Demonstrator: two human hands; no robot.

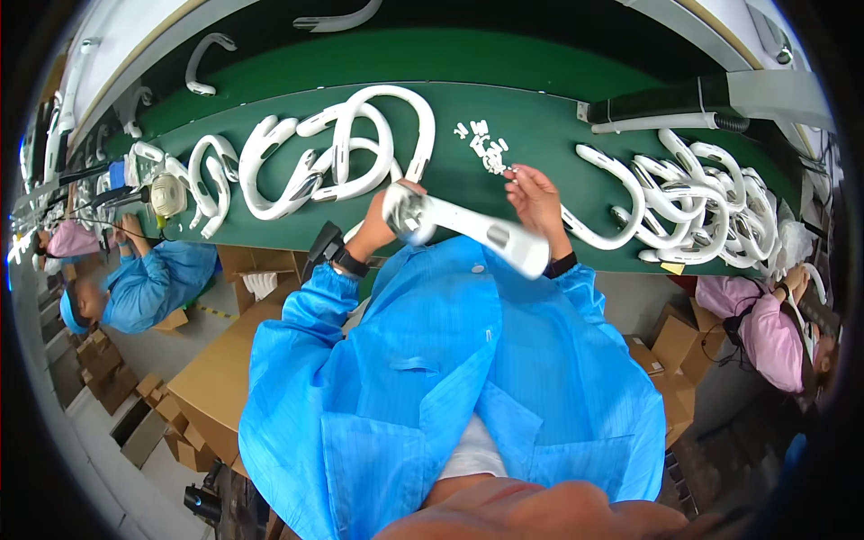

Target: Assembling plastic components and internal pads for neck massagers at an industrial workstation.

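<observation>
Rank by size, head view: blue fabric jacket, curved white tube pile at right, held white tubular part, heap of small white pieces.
1. Blue fabric jacket
2. Curved white tube pile
3. White tubular part
4. Heap of small white pieces

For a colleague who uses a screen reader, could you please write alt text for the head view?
A person's left hand holds a white tubular piece, and the right hand is at the near edge of scattered small white parts on a green table. White curved pieces lie to both sides.
</observation>
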